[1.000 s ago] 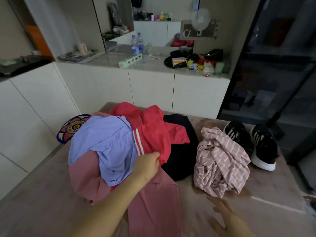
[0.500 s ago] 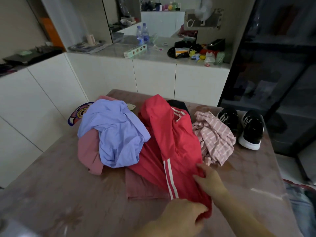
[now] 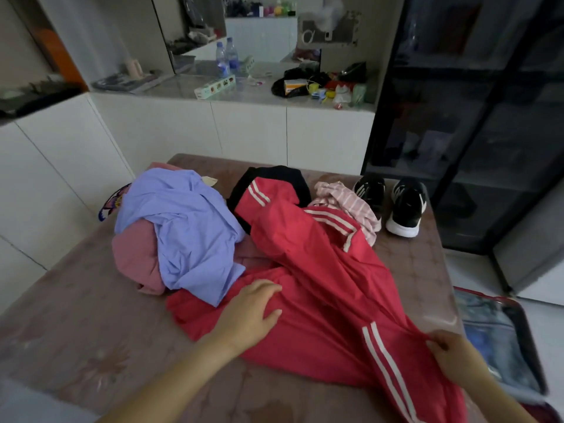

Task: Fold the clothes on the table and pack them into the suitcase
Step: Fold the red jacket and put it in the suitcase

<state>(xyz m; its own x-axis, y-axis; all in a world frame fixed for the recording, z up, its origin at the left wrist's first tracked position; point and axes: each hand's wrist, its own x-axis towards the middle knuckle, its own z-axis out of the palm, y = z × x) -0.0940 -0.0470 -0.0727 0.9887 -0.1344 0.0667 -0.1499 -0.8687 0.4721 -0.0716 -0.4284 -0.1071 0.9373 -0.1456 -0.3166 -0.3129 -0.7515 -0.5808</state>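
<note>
Clothes cover most of the table (image 3: 76, 325) in the head view. A red garment with white stripes (image 3: 323, 288) lies spread from the far middle down toward the near right edge. The left hand (image 3: 250, 312) rests flat on its near left part, fingers spread and pressing the cloth to the tabletop — not pinching anything. The right hand (image 3: 451, 358) is at the garment's near right end, thumb and fingers pinched on the red fabric just beside the white stripes. To the left sits a heap: a lilac shirt (image 3: 183, 227) draped over a dusty pink garment (image 3: 137, 257), its lower edge overlapping the red one. Behind the red garment a black garment (image 3: 274, 175) shows, and to its right a pink striped garment (image 3: 348, 203), partly under the red cloth. A pair of black sneakers (image 3: 396, 203) stands at the far right corner. The suitcase (image 3: 500, 340) lies open on the floor, just beside the table's right edge.
</note>
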